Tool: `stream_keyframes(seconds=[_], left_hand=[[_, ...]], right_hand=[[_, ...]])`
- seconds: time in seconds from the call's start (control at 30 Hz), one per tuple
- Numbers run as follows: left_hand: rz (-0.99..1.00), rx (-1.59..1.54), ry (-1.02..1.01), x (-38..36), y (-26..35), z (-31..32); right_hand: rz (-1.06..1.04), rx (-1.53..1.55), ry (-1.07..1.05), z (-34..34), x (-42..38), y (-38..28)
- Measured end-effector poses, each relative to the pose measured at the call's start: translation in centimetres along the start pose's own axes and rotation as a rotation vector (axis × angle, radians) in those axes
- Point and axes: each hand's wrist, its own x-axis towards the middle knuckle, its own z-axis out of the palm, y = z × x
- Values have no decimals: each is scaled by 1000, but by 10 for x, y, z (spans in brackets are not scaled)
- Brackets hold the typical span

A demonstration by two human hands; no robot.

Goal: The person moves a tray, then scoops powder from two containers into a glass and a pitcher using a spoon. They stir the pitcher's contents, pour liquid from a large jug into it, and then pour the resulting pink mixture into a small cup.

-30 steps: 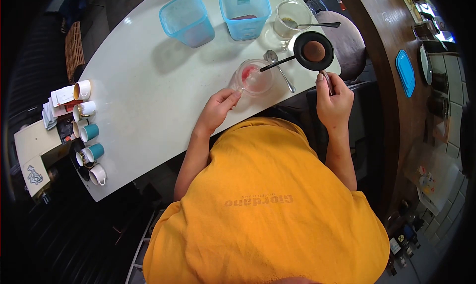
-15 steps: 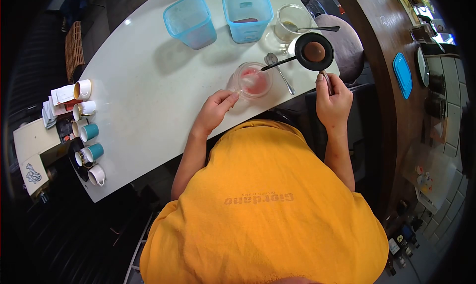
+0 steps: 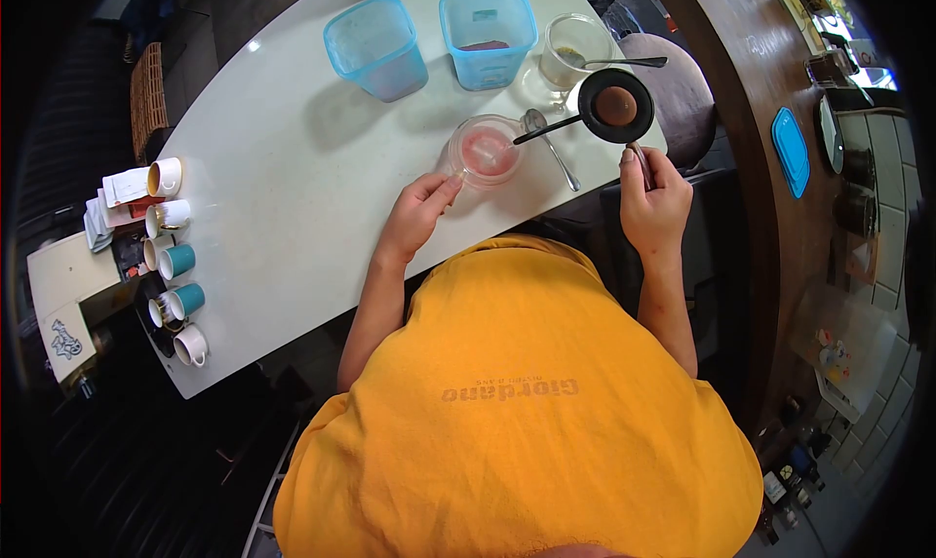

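Note:
My right hand (image 3: 655,199), its fingers closed, grips a metal handle (image 3: 642,168) below a round black pan-like utensil (image 3: 588,100) with a brown round middle. From the utensil a thin black handle (image 3: 548,128) points left, its tip at the small clear plastic container (image 3: 487,154) with pink contents. At that container's near-left edge, my left hand (image 3: 417,215) pinches the clear plastic rim between thumb and fingers. Whether this is the container's own rim or a separate clear lid, I cannot make out. A metal spoon (image 3: 558,153) lies just right of the container.
Two blue plastic tubs (image 3: 375,56) (image 3: 487,46) stand at the back of the white table (image 3: 292,236). Beside them is a clear cup (image 3: 573,43) with a spoon across it. Several mugs (image 3: 177,261) line the left edge. A brown wooden counter (image 3: 751,80) runs along the right.
My left hand has shifted slightly left, and the clear plastic rim it pinches now sits more over the pink contents. My right hand has barely moved with the black utensil.

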Motion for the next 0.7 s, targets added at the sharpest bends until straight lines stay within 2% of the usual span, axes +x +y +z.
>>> stream_keyframes(seconds=[0.7], left_hand=[[-25,15,-25,-7,-12,8]], right_hand=[[1,-12,19,6,-4,0]])
